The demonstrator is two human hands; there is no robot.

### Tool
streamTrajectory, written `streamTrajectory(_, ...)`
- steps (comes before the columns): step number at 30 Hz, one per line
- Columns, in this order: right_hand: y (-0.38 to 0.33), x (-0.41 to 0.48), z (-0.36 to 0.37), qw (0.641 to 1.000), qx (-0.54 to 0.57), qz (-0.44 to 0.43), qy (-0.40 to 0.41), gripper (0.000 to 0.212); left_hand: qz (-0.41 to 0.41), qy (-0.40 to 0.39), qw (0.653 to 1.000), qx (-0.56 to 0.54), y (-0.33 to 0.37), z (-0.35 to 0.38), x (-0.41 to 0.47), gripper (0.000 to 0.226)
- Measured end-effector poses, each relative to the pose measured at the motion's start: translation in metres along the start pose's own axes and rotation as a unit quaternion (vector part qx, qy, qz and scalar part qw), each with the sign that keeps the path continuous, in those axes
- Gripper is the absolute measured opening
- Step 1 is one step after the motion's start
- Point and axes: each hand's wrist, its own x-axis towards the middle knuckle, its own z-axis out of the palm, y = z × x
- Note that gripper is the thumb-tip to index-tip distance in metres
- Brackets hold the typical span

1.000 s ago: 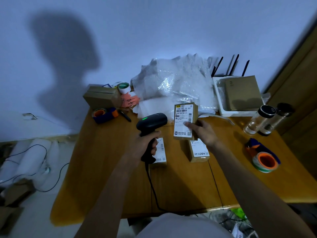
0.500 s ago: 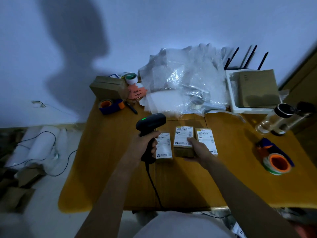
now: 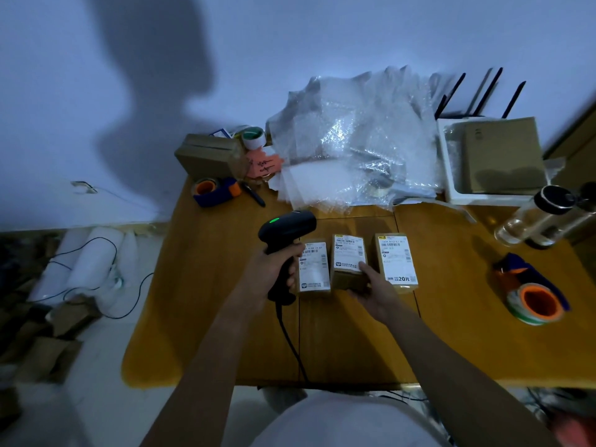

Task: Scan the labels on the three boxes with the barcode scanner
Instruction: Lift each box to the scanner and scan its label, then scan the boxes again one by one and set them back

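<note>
Three small cardboard boxes with white labels lie side by side on the wooden table (image 3: 206, 301): the left box (image 3: 313, 269), the middle box (image 3: 348, 256) and the right box (image 3: 396, 261). My left hand (image 3: 274, 272) grips the handle of the black barcode scanner (image 3: 287, 230), whose green light is on; its head sits just behind the left box. My right hand (image 3: 375, 291) holds the near end of the middle box, thumb on its label. The scanner's cable (image 3: 290, 343) runs back toward me.
Bubble wrap (image 3: 351, 150) is piled at the back. A brown carton (image 3: 209, 154) and a blue tape dispenser (image 3: 216, 190) stand back left, a white tray (image 3: 451, 188) with a flat box back right. Two bottles (image 3: 535, 217) and another tape dispenser (image 3: 535, 301) lie right.
A second ago my right hand held the middle box upright in front of the scanner. It has since laid that box flat between the other two and still rests on it.
</note>
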Motion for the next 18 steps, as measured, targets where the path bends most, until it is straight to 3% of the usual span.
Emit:
streamTrajectory(7, 0.013, 0.0, -0.01, 0.999, 0.012, 0.008, 0.031, 0.015, -0.016, -0.011, 1.0, 0.005, -0.004, 0.004, 0.004, 0.018)
streamTrajectory(11, 0.019, -0.001, -0.012, 0.998, -0.037, -0.004, 0.051, 0.021, -0.017, -0.006, 1.0, 0.01, -0.005, 0.006, 0.008, 0.021)
streamTrajectory(18, 0.024, 0.003, -0.016, 0.994, -0.074, -0.018, 0.073, 0.055, -0.018, -0.008, 1.0, 0.014, -0.009, 0.009, 0.014, 0.026)
